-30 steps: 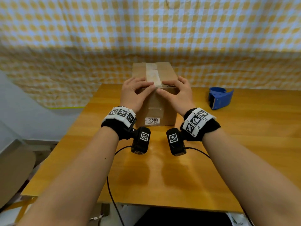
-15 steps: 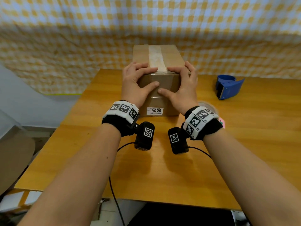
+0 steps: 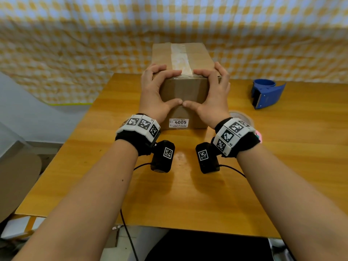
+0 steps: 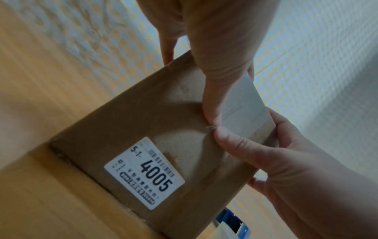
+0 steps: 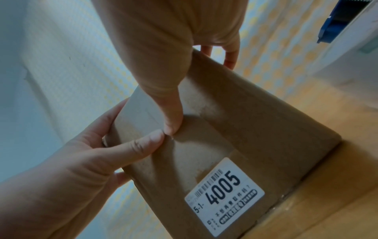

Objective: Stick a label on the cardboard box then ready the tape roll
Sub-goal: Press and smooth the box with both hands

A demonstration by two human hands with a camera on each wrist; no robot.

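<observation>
The cardboard box (image 3: 185, 90) stands at the table's far middle, a clear tape strip (image 3: 179, 59) running along its top and down its front. A white label (image 3: 178, 123) reading 4005 is stuck low on the front face, also plain as the label (image 4: 145, 173) in the left wrist view. My left hand (image 3: 153, 95) and right hand (image 3: 213, 97) grip the box's near top corners, fingers curled over the top. Both thumbs press flat on the front face, tips touching at mid-height. A clear tape roll (image 3: 242, 116) lies half hidden behind my right wrist.
A blue tape dispenser (image 3: 267, 93) sits on the wooden table (image 3: 188, 194) to the right of the box. A yellow checked cloth (image 3: 75, 44) hangs behind the table. Cables trail from the wrist cameras across the near table.
Both thumbs have slid down the box's front face from near the top edge to mid-height, where they now meet. The fingers stay hooked over the top.
</observation>
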